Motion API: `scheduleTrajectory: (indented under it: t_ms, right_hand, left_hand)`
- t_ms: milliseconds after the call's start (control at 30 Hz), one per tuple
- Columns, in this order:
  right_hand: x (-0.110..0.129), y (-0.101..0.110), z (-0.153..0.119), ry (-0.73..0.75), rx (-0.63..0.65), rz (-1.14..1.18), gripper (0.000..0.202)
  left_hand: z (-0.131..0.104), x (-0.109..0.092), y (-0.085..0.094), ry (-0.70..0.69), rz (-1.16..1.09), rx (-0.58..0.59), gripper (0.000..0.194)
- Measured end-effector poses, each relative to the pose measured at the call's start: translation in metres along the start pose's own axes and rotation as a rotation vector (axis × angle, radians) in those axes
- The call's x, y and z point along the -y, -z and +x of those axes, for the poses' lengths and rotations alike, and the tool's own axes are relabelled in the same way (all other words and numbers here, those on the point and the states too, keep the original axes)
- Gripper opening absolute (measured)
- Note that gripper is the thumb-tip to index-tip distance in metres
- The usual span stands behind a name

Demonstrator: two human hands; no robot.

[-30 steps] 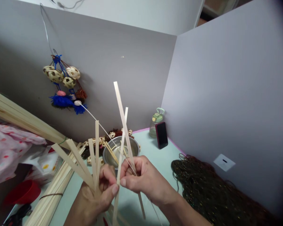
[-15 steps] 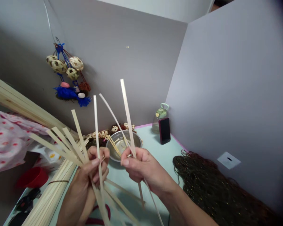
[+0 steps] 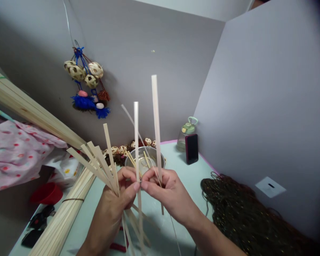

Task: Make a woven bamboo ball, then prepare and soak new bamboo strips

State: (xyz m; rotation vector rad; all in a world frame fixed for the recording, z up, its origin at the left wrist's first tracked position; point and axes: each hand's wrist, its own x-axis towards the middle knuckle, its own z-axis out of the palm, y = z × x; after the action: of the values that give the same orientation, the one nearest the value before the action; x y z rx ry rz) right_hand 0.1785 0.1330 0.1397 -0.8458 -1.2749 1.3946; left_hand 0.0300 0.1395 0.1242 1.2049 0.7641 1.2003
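Several pale flat strips (image 3: pixel 102 161) fan up and down through my left hand (image 3: pixel 117 202), which is closed on them. Its thumb and forefinger pinch one more upright strip (image 3: pixel 136 142). My right hand (image 3: pixel 162 185) is closed around a taller upright strip (image 3: pixel 156 124) and a thin strip (image 3: pixel 129 115) that leans to the left. The fingertips of both hands meet, or nearly meet, beside the upright strip. Behind them stands a metal bowl (image 3: pixel 162 160) with short strips in it, partly hidden by my fingers.
A phone (image 3: pixel 192 149) leans by a green-lidded bottle (image 3: pixel 181 140) at the back of the table (image 3: pixel 173 154). Dark yarn (image 3: pixel 240 202) lies right. At left are bundled strips (image 3: pixel 66 213), a red bowl (image 3: pixel 46 193) and spotted cloth (image 3: pixel 13 153). Woven balls (image 3: pixel 90 81) hang on the wall.
My two hands have come together; they were apart before. The left hand's strips have shifted right in view, and the view itself has turned slightly left.
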Motion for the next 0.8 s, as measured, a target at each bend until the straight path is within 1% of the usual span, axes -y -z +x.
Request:
scheduleTrajectory:
  t_ms: [67,133,200,267,300,333,400,467,500,533,600,667,700,733,800]
  right_hand:
    - [-0.001,0.001,0.0,-0.008,-0.01,-0.016,0.021]
    - [-0.001,0.004,0.001,0.011,-0.042,-0.007,0.017]
    - [0.0,0.012,0.003,0.036,-0.087,0.038,0.015]
    - [0.001,0.02,0.005,0.027,-0.079,0.073,0.014]
    - [0.002,0.024,0.006,0.01,-0.047,0.061,0.013]
    - [0.002,0.026,0.006,-0.008,0.0,0.023,0.012]
    - [0.0,0.027,0.006,-0.049,0.118,-0.108,0.016]
    - [-0.004,0.025,0.007,-0.101,0.226,-0.252,0.025]
    - [-0.006,0.024,0.007,-0.126,0.265,-0.32,0.026]
    - [-0.008,0.023,0.008,-0.14,0.288,-0.387,0.023]
    - [-0.01,0.022,0.008,-0.123,0.287,-0.515,0.01]
    - [-0.009,0.022,0.009,-0.056,0.253,-0.597,0.014]
    - [-0.008,0.022,0.008,-0.025,0.242,-0.607,0.015]
    - [-0.007,0.022,0.008,0.0,0.234,-0.598,0.019]
    - [-0.007,0.02,0.007,0.032,0.219,-0.547,0.034]
  left_hand:
    - [0.0,-0.002,-0.002,0.003,-0.062,-0.039,0.023]
    - [0.002,-0.008,0.003,0.017,-0.175,-0.132,0.024]
    - [0.003,-0.018,0.015,0.009,-0.313,-0.25,0.019]
    - [0.002,-0.032,0.031,-0.057,-0.489,-0.345,0.013]
    - [0.001,-0.04,0.039,-0.081,-0.589,-0.362,0.02]
    - [-0.001,-0.047,0.046,-0.075,-0.663,-0.356,0.028]
    - [-0.006,-0.058,0.055,-0.093,-0.733,-0.333,0.039]
    - [-0.011,-0.065,0.057,-0.095,-0.721,-0.313,0.041]
    - [-0.013,-0.067,0.057,-0.103,-0.704,-0.312,0.039]
    - [-0.015,-0.068,0.055,-0.098,-0.681,-0.318,0.038]
    - [-0.016,-0.069,0.053,-0.084,-0.631,-0.33,0.041]
    - [-0.013,-0.067,0.053,-0.069,-0.588,-0.331,0.046]
    - [-0.011,-0.064,0.053,-0.071,-0.564,-0.314,0.043]
    - [-0.009,-0.06,0.053,-0.093,-0.537,-0.287,0.037]
    - [-0.003,-0.049,0.05,-0.146,-0.479,-0.222,0.017]
